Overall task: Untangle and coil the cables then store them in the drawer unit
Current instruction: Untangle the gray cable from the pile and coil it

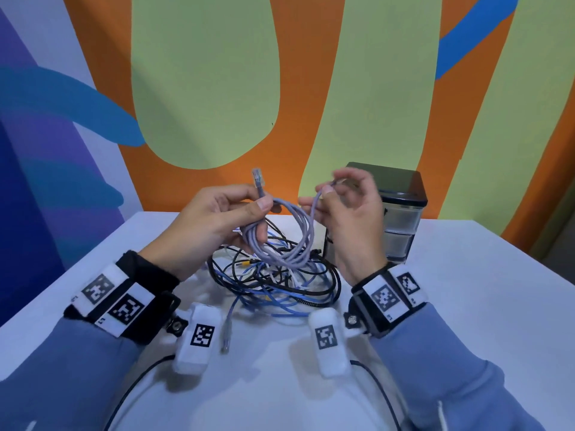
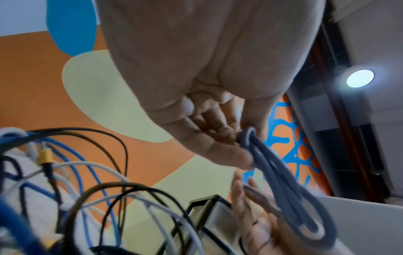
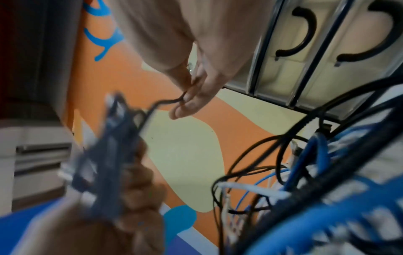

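A lavender network cable (image 1: 287, 244) hangs in several loops above the table. My left hand (image 1: 230, 217) grips the gathered loops (image 2: 272, 165), and one clear plug (image 1: 258, 177) sticks up above its thumb. My right hand (image 1: 339, 197) pinches the cable's free end (image 3: 172, 101) between thumb and fingers, close to the left hand. Under both hands lies a tangle of blue, black and white cables (image 1: 280, 284) on the white table (image 1: 466, 290). The drawer unit (image 1: 395, 213), with a black top and clear drawers with black handles (image 3: 298, 34), stands behind my right hand.
A loose blue cable end with a plug (image 1: 225, 337) lies toward me on the table. A yellow connector (image 2: 44, 156) sits within the tangle. A painted orange, green and blue wall (image 1: 217, 88) rises just behind the table.
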Motion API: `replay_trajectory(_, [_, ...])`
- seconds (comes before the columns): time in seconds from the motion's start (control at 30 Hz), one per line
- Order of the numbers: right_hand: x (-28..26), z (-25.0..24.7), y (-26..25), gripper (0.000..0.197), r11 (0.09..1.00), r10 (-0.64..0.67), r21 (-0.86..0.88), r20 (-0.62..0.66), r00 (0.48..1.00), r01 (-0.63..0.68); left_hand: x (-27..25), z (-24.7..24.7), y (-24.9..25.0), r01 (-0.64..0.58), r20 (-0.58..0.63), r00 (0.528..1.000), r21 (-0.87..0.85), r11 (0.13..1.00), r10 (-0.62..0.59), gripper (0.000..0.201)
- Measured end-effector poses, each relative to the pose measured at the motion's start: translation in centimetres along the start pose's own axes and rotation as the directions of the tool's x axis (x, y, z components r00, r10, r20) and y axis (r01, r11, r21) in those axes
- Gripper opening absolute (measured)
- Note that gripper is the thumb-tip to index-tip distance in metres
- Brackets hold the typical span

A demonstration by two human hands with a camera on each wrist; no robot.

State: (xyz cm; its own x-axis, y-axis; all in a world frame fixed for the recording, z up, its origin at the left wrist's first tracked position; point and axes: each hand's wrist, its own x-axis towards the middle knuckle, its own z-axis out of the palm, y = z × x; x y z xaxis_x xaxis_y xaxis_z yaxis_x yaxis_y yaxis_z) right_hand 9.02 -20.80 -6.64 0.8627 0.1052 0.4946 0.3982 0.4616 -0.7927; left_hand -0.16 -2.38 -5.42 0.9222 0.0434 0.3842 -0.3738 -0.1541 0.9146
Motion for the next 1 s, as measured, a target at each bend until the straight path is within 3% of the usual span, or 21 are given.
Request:
replay_trajectory(0.13, [0.7,-0.6,-0.8,0.043,0.91,0.182,0.382,-0.018,0.983,-0.161,0.5,-0.6,-0.7,0.057,-0.169,0.984,-0.006,0.998,-0.057,0.024])
replay_trajectory(0.23, [0.7,-0.5,-0.6,0.036,0.86,0.255,0.429,0.102,0.961,-0.274,0.8,-0.7,-0.9,0.06,-0.254,0.965,0.005,0.998,-0.056,0.024])
replay_trajectory(0.33, [0.2,0.0,-0.2,0.026,0.928,0.21,0.273,0.177,0.961,-0.253,0.8,-0.5,-1.1,0.054,-0.285,0.957,0.03,0.998,-0.043,0.025])
replay_trajectory(0.43, [-0.2,0.3,0.0,0.02,0.997,0.07,-0.042,0.234,0.97,-0.061,0.8,-0.2,-1.2,0.043,-0.301,0.953,0.036,0.998,-0.03,0.03])
replay_trajectory(0.5, [-0.3,0.0,0.3,0.016,0.941,-0.031,-0.313,0.302,0.953,0.13,0.8,-0.1,-1.2,0.035,-0.295,0.955,0.04,0.999,-0.021,0.031])
replay_trajectory(0.57, [-0.3,-0.3,0.4,0.014,0.853,-0.067,-0.461,0.371,0.926,0.246,0.7,0.1,-1.0,0.021,-0.293,0.956,0.042,0.999,-0.007,0.028])
replay_trajectory(0.73, [-0.5,-0.5,0.5,0.039,0.783,0.042,-0.568,0.457,0.889,0.255,0.6,0.3,-0.7,0.004,-0.298,0.954,0.019,1.0,0.002,0.029])
replay_trajectory(0.83, [-0.5,-0.4,0.8,0.042,0.729,0.037,-0.634,0.414,0.909,0.259,0.4,0.6,-0.6,-0.015,-0.268,0.963,0.035,0.999,0.024,0.026])
replay_trajectory(0.9, [-0.5,-0.2,0.8,0.034,0.744,0.038,-0.632,0.364,0.93,0.217,0.3,0.8,-0.6,-0.039,-0.247,0.968,0.056,0.998,0.052,0.024])
replay_trajectory(1.0, [-0.8,0.2,0.7,0.022,0.854,0.137,-0.513,0.387,0.912,0.089,0.3,0.6,-0.4,-0.051,-0.238,0.969,0.045,0.998,0.06,0.025])
